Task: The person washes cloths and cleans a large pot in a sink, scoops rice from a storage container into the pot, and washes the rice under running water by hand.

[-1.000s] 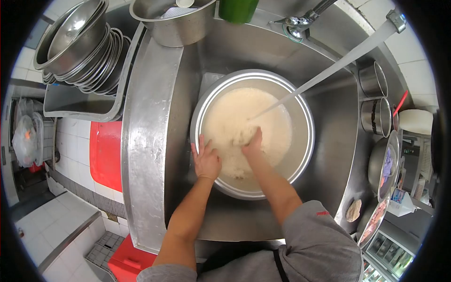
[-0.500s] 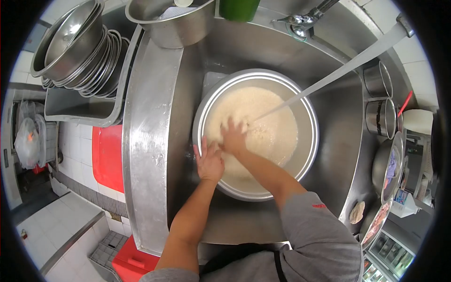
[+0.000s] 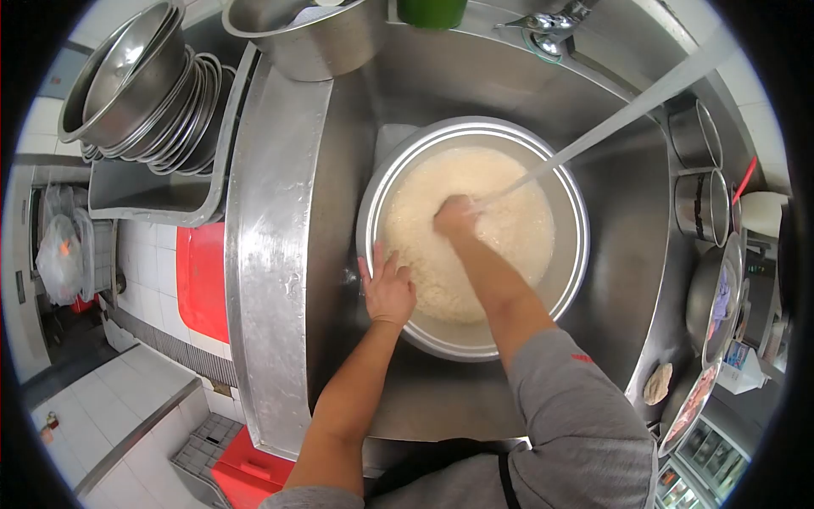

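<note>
A large round metal pot [image 3: 570, 293] stands in the steel sink, holding cloudy water over pale grains that look like rice [image 3: 437, 293]. My right hand [image 3: 456, 216] is plunged into the cloudy water near the pot's middle, its fingers hidden below the surface. Across the pot's left rim lies my left hand [image 3: 390, 290], fingers stretched and spread, touching the edge. A water stream [image 3: 610, 131] runs in from the upper right and lands beside my right hand.
A metal tap [image 3: 547, 24] sits at the sink's back edge. Stacked steel bowls [image 3: 140, 81] rest in a grey tub [image 3: 157, 204] to the left. A deep pan [image 3: 318, 42] and a green container [image 3: 431, 10] stand behind. Steel pots [image 3: 702, 204] line the right ledge.
My right hand has moved up and right in the pot, and its fingers have gone under the water. My left hand stays at the rim. More grains show at the lower left.
</note>
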Motion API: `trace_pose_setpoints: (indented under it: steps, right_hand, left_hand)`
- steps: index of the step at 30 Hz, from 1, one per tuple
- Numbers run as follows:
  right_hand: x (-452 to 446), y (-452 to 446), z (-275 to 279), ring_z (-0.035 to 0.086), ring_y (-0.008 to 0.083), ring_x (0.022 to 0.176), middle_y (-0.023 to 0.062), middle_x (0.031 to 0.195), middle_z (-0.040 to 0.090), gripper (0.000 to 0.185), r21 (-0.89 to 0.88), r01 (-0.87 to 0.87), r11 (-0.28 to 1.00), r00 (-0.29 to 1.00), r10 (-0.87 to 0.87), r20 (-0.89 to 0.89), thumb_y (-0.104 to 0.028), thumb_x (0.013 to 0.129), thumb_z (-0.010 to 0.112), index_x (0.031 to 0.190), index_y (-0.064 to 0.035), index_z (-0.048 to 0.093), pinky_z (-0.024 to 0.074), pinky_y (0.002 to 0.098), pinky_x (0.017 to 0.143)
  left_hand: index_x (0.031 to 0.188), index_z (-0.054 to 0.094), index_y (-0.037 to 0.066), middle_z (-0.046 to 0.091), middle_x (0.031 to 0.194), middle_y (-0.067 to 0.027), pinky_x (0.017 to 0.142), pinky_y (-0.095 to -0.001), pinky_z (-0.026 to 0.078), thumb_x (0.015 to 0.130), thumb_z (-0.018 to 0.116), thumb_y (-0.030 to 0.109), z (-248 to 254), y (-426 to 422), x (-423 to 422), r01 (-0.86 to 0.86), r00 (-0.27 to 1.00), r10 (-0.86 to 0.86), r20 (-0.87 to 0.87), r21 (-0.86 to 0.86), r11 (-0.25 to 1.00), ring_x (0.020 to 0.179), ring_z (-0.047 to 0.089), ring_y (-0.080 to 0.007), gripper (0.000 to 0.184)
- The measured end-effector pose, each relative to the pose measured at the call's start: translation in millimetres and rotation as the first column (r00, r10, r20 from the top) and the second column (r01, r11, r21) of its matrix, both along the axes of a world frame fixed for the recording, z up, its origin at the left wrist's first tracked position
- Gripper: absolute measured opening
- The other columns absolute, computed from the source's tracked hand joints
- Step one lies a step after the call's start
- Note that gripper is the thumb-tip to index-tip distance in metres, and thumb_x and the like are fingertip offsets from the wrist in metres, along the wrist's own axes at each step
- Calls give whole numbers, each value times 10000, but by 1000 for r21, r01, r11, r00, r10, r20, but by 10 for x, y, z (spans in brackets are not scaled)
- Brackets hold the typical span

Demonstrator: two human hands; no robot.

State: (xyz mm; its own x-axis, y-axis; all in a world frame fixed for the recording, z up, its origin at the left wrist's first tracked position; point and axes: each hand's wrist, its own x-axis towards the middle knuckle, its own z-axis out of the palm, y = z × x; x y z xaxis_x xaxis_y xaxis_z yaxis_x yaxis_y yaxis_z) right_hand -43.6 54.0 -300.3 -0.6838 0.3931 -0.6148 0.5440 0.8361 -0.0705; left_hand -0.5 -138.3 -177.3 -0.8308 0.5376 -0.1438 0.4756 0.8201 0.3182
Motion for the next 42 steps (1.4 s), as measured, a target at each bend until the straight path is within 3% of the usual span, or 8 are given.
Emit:
trace_pose_setpoints:
  steps: [7, 15, 18, 21, 27, 33, 35, 42]
  right_hand:
    - [1248, 168, -220, 196, 288, 1246, 167, 1350, 183, 713, -593, -90, 801, 994, 31, -109, -389, 693, 586, 1259, -53, 312, 207, 454, 990]
    - [37, -106, -530, 328, 294, 1170, 161, 1247, 373, 474, 136, 151, 979, 989, -150, -15, -374, 794, 428, 1134, -44, 451, 233, 479, 963]
    - [461, -571, -454, 282, 302, 1208, 183, 1286, 324, 501, 178, -451, 875, 884, 465, -44, -387, 776, 466, 1176, -87, 439, 204, 482, 978]
    - [1277, -206, -432, 226, 289, 1238, 184, 1316, 270, 575, -677, -78, 732, 926, -199, -321, -407, 762, 491, 1224, -78, 393, 190, 442, 998]
    - [624, 537, -789, 268, 293, 1212, 180, 1282, 322, 516, -206, -33, 978, 987, 64, 145, -341, 766, 501, 1190, -57, 423, 214, 434, 982]
    - [732, -477, -191, 310, 297, 1185, 175, 1248, 373, 459, 227, -324, 918, 893, 376, -247, -276, 770, 510, 1157, -36, 453, 239, 426, 967]
    - [1199, -230, -426, 297, 292, 1195, 168, 1238, 394, 459, -368, -251, 895, 921, 103, -377, -260, 792, 491, 1190, -42, 422, 172, 426, 1007]
    - [517, 372, -1173, 238, 286, 1229, 175, 1320, 264, 417, -261, -190, 946, 931, 258, 257, -224, 831, 408, 1202, -35, 386, 182, 401, 1010]
  left_hand:
    - [774, 618, 113, 476, 1149, -52, 1003, -519, 105, 659, 577, 144, 12, -6, -6, 0, 1000, 0, -6, 21, 1000, 1244, 206, -276, 126]
    - [800, 601, 112, 460, 1172, -54, 1015, -501, 90, 669, 578, 166, 35, -12, -7, 4, 1000, -4, -4, 10, 1000, 1254, 190, -254, 144]
    - [800, 603, 111, 465, 1168, -52, 1016, -501, 88, 667, 578, 165, 54, 23, 8, 0, 1000, 1, 24, -9, 1000, 1253, 195, -255, 146]
    - [796, 604, 110, 467, 1167, -49, 1016, -500, 83, 664, 579, 163, 59, 15, -12, -1, 1000, 1, 12, -4, 1000, 1251, 200, -256, 145]
    - [802, 607, 110, 469, 1164, -44, 1017, -498, 80, 656, 585, 155, 22, 27, 5, 0, 1000, 0, -3, 6, 1000, 1252, 197, -255, 155]
    - [790, 615, 112, 489, 1135, -52, 1006, -518, 97, 650, 578, 140, 49, 22, 0, 12, 1000, -12, -11, 2, 1000, 1243, 213, -278, 148]
    - [780, 619, 113, 502, 1117, -56, 1000, -527, 104, 648, 572, 131, 42, 14, 1, 10, 1000, -10, -20, 6, 1000, 1237, 224, -288, 141]
    - [784, 595, 103, 480, 1150, -53, 1009, -516, 85, 664, 564, 151, 2, 10, 5, 10, 1000, -9, -21, 22, 1000, 1254, 193, -263, 133]
